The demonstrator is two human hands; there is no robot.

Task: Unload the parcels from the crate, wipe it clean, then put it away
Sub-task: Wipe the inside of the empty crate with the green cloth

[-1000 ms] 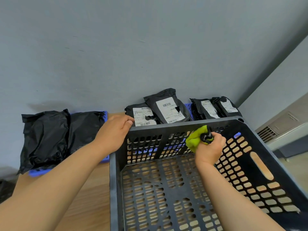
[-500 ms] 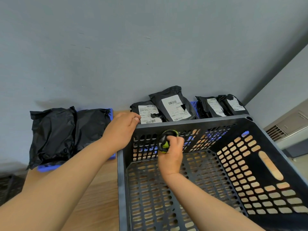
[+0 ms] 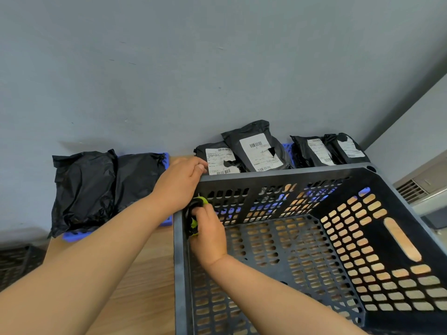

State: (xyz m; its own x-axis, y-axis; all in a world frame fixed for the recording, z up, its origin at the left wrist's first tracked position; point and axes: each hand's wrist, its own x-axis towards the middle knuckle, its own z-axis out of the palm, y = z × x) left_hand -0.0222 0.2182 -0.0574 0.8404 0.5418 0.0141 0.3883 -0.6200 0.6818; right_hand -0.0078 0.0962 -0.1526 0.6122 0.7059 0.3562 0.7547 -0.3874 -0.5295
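A dark perforated plastic crate (image 3: 285,174) stands on the wooden table with no parcels inside. My left hand (image 3: 180,184) grips its far left corner rim. Inside the crate, my right hand (image 3: 210,232) holds a bunched green and black cloth (image 3: 194,215) pressed against the inner far left corner. Black parcels with white labels (image 3: 257,151) lean against the wall behind the crate, and more labelled parcels (image 3: 326,151) stand at the far right. Two plain black parcels (image 3: 96,187) lie on the left.
The parcels rest on blue perforated trays (image 3: 72,235) along the grey wall. The wooden table (image 3: 142,281) shows to the left of the crate. A dark crate (image 3: 14,264) sits low at the far left. A vent unit (image 3: 420,187) stands to the right.
My right hand has slid the cloth leftwards along the crate's far inner wall, from the right part to the left corner. My left hand has kept its hold on the corner rim.
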